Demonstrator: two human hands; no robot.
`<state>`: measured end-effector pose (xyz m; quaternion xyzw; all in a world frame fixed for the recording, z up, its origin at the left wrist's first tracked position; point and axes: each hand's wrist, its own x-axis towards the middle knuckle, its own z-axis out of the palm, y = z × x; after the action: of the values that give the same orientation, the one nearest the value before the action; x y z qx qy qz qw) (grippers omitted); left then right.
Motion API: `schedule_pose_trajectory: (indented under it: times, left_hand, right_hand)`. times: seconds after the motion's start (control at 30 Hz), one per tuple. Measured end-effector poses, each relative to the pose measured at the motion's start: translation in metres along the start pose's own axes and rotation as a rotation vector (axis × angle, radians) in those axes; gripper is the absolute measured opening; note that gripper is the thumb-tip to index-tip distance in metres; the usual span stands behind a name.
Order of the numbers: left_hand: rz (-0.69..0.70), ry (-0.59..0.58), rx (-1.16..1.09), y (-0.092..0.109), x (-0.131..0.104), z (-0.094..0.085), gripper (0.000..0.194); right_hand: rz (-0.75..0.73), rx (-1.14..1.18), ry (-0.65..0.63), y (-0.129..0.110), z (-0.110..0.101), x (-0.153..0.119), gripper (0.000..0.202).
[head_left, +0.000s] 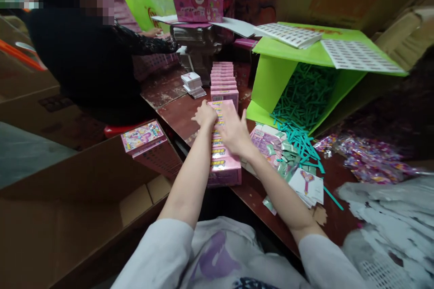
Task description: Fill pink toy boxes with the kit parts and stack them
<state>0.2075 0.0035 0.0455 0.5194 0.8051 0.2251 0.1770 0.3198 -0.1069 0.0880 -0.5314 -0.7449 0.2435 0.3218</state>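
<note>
Far left: open carton below the bench's near edge. Pink boxes stand in its bench-side end, probably there to stay within arm's reach. Past it, a co-worker in black at the bench's left edge.

Left part of the bench: stack of white cards, squared up on top, splayed at the base.

Center: row of pink boxes, running from my near edge toward the far side. Packed face to face, so I figure they prop each other upright. My left hand is on the row's left border; fingertips partly hidden, can't tell if they grip. My right hand lies across the top from the right, fingers extended and loose, not wrapped around anything; bit of blur. One hand per side likely keeps the row straight.

Right: lime green box on its side, mouth toward me, teal sticks spilling onto the bench, handy for picking. In front, green packets, then wand cards by the near edge. Bagged beads far right.
</note>
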Motion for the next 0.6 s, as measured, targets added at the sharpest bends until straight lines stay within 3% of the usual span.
schedule_pose_trajectory:
  times: [0.07, 0.13, 0.2, 0.33, 0.6]
  left_hand:
    - [-0.006, -0.012, -0.016, 0.000, 0.001, -0.001, 0.041]
    - [-0.014, -0.020, -0.023, 0.001, 0.003, -0.002, 0.041]
    - [-0.012, -0.020, -0.022, 0.001, 0.004, -0.002, 0.041]
    - [-0.012, -0.013, -0.026, 0.002, 0.004, -0.001, 0.042]
    - [-0.005, -0.038, -0.093, 0.002, 0.005, 0.001, 0.042]
  right_hand:
    - [-0.057, -0.275, -0.146, -0.005, 0.002, -0.021, 0.055]
    - [-0.096, -0.389, -0.124, -0.010, 0.001, -0.033, 0.056]
    - [-0.125, -0.411, -0.056, -0.015, -0.001, -0.044, 0.056]
    - [-0.109, -0.374, -0.133, -0.021, 0.006, -0.071, 0.053]
    - [-0.145, -0.427, -0.022, -0.027, 0.016, -0.108, 0.052]
